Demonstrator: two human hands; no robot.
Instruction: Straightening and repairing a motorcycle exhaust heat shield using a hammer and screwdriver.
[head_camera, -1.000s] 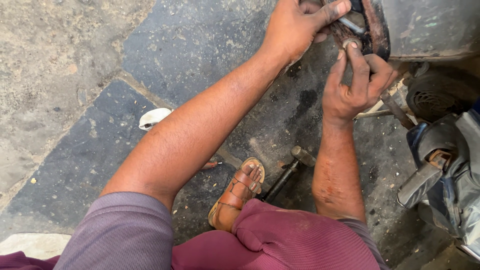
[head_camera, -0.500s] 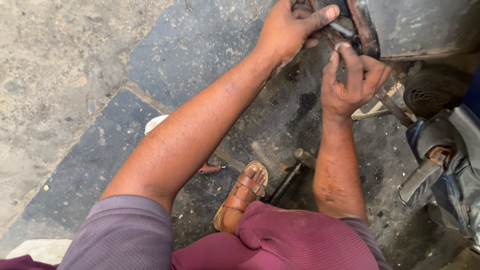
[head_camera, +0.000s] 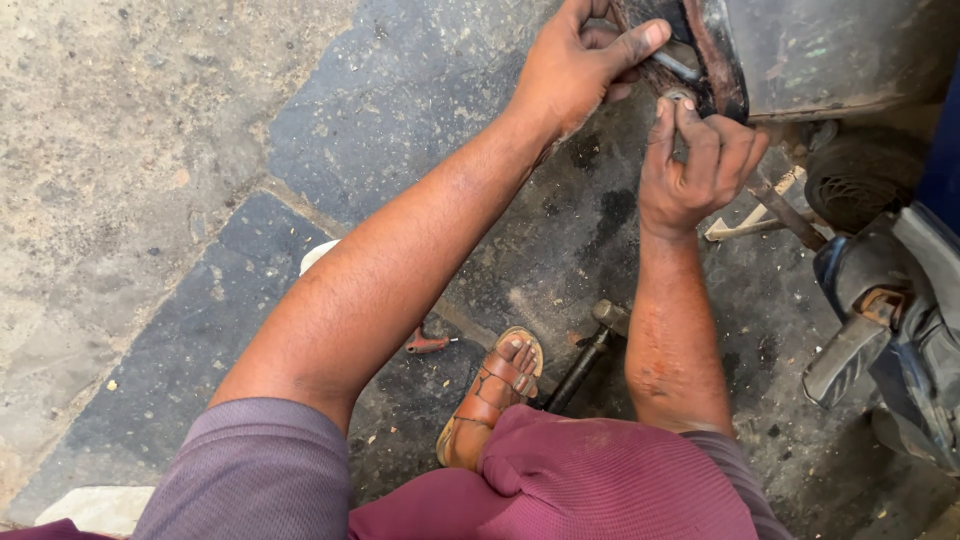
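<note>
Right hand (head_camera: 697, 160) slightly lower, fingers curled.

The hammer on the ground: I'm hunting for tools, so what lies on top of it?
The right forearm crosses over the hammer, covering part of its head. The handle's lower end disappears under the maroon-clad knee. Its middle shows.

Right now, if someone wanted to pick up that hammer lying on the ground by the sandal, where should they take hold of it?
Probably by the dark handle, from above. The hammer lies flat on the stone floor, head away from the person, handle running back toward the knee between the sandalled foot and the right forearm. The lower end is hidden, so grip mid-handle.
</note>
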